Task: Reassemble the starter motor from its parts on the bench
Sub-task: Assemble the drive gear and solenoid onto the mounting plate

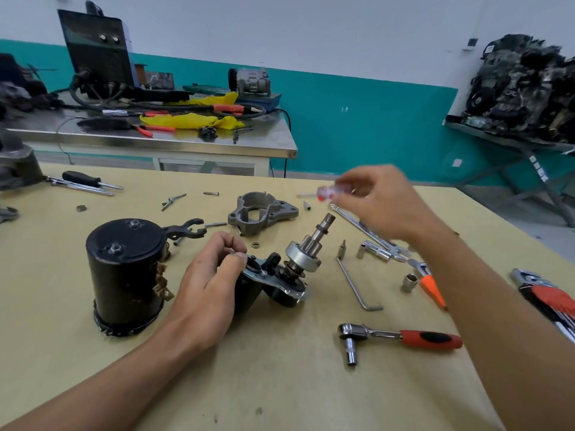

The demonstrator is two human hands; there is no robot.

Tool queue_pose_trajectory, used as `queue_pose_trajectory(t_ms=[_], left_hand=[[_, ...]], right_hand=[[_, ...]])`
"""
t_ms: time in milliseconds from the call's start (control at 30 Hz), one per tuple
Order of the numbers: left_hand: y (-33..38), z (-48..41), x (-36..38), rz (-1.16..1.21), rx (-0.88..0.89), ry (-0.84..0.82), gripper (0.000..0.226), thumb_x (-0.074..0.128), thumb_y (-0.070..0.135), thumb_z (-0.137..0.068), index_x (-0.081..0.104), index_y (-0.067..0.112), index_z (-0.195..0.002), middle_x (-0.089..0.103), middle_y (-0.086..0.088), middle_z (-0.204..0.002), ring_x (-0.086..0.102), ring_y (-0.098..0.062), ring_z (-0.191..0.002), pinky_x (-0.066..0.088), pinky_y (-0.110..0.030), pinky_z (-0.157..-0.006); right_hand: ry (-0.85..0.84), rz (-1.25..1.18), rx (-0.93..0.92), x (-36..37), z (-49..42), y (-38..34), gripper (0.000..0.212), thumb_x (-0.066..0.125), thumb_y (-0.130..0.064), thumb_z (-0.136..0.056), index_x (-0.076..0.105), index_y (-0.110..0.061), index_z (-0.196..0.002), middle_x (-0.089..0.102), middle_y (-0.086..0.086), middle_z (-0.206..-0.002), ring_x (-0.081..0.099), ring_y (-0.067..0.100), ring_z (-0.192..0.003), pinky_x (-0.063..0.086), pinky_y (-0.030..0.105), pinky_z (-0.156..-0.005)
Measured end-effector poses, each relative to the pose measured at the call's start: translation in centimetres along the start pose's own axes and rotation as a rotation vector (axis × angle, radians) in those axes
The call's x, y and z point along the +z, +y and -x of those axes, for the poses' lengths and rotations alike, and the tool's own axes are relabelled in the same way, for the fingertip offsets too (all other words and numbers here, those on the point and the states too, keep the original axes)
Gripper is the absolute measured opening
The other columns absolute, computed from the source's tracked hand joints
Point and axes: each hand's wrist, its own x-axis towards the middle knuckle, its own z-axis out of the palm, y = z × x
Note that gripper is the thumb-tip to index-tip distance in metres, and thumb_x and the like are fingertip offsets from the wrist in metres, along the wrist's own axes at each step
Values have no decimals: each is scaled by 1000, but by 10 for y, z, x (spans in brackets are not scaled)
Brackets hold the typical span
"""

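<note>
Black yoke point(124, 275) stands alone on the bench point(280, 384), coupled to nothing. My left hand point(214, 284) grips the pinion assembly point(301, 259), tilted, just right of the yoke. My right hand point(382, 203) pinches a small red driver point(325, 192), blurred, held above the bench. Nose housing point(261, 213) and fork point(186, 230) lie apart from both. Judged early stage: housing, fork and yoke are not yet fitted.

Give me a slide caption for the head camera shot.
Left hand grips the starter's drive assembly on the bench; right hand holds a small, blurred red-handled tool.
</note>
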Motion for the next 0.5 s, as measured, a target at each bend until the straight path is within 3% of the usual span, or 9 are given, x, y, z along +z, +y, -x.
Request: queue_pose_trajectory(t_ms=[100,200,267,333,500], left_hand=[[1,0,0,9,-27,-12,20,41,41,-82,56,30,-91,53,17,-69,44,-1,-61,37,-36,-63],[2,0,-1,-4,-33,-15,20,40,42,-82,55,31,-91,53,17,-68,43,-1,-60,36,-36,-61],[2,1,-1,-12,-26,-12,20,41,41,-82,55,31,-90,53,17,-68,43,0,-61,36,-36,-62],[3,1,0,-8,-19,-10,19,41,40,-82,55,30,-90,52,15,-68,43,-1,-61,35,-35,-62],[2,2,0,-11,0,-11,16,41,39,-82,54,31,-87,51,14,-68,41,-1,-61,34,-30,-59]], right_hand=[[105,-402,3,-28,-2,-12,16,71,-22,-90,70,-18,-106,72,1,-97,67,15,-81,55,23,-64],[-172,-683,-69,-38,6,-24,19,70,-13,-82,74,-16,-100,73,9,-95,64,19,-76,53,25,-58],[-381,-669,-120,-33,13,-30,20,69,-10,-80,75,-16,-98,72,13,-96,62,21,-75,52,25,-56],[-488,-586,-145,-24,17,-33,21,69,-11,-80,75,-17,-100,72,12,-95,62,22,-75,54,27,-59],[-527,-512,-143,-11,21,-39,21,69,-18,-80,73,-18,-101,72,3,-87,64,18,-73,55,29,-63]])
